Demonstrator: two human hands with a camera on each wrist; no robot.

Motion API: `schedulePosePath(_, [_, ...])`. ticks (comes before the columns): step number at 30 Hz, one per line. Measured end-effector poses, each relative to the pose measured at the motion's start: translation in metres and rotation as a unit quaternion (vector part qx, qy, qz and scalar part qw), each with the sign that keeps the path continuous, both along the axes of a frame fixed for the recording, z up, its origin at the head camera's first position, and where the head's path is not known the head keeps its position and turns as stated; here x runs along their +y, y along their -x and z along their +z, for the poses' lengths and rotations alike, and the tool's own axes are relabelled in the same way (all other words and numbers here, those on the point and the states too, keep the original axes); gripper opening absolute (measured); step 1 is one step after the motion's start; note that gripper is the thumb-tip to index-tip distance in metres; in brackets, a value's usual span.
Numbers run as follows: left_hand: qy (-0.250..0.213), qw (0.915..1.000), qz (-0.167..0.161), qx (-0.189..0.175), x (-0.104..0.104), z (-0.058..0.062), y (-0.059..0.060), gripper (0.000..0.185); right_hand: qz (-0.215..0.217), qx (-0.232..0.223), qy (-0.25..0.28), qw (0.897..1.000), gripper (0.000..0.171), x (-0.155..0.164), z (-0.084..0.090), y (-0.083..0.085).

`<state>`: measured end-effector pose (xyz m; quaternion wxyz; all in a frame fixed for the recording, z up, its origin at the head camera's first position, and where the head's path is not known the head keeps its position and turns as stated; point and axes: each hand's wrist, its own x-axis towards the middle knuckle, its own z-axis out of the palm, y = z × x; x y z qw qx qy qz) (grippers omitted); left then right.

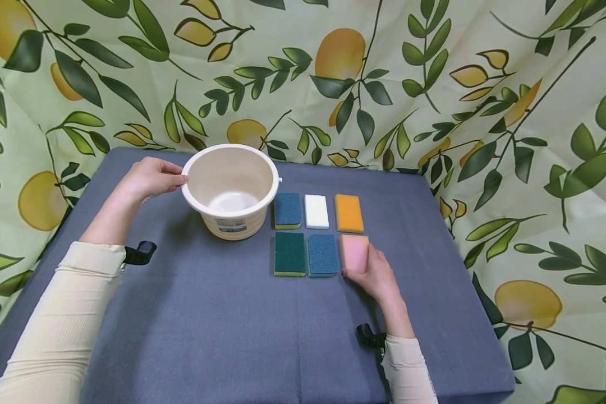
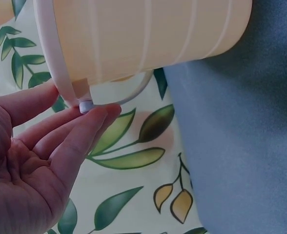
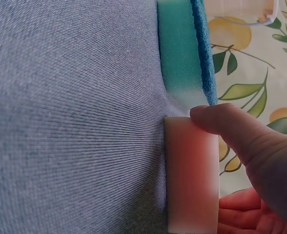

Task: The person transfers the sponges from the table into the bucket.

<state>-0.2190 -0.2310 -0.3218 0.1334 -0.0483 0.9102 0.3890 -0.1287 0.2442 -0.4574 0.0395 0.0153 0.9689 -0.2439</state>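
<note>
Sleeves: two cream sleeves (image 1: 55, 325) are seen nearest the head camera, each with a black strap at the wrist; both forearms are stretched forward over the grey-blue tablecloth (image 1: 207, 336).
Right hand: the right hand (image 1: 376, 275) is laid low on the cloth, and the pink sponge (image 1: 355, 252) is gripped at its near end between thumb and fingers.
Left hand: the left hand (image 1: 148, 178) is raised to the left side of the cream bucket (image 1: 230, 191); its fingers are held nearly straight and are pressed to the rim.
Bucket: it is stood upright on the cloth, left of the sponges, with nothing seen inside.
Sponges: two rows of three are laid out; a blue sponge (image 1: 288, 210), a white sponge (image 1: 316, 211) and an orange sponge (image 1: 349, 212) form the far row; a green sponge (image 1: 289, 253), a second blue sponge (image 1: 323, 255) and the pink one form the near row.
Left wrist view only: the fingertips (image 2: 102, 113) are shown touching the small white knob (image 2: 85, 106) where the thin wire handle (image 2: 129, 95) is joined under the rim; the palm is shown open.
Right wrist view only: the thumb (image 3: 221, 119) is shown pressed on the pink sponge's upper face, with the fingers curled beneath, and the second blue sponge's teal foam side is revealed just beyond it.
Backdrop: a lemon-and-leaf printed cloth (image 1: 434, 84) is hung behind and around the table.
</note>
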Motion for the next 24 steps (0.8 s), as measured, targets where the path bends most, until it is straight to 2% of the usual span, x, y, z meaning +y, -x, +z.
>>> schedulePosePath(24, [-0.005,1.0000,0.002,-0.005,-0.0011,0.0002,-0.0004,0.053,-0.012,0.002,0.008,1.000,0.091,0.0003,0.0028,-0.0026])
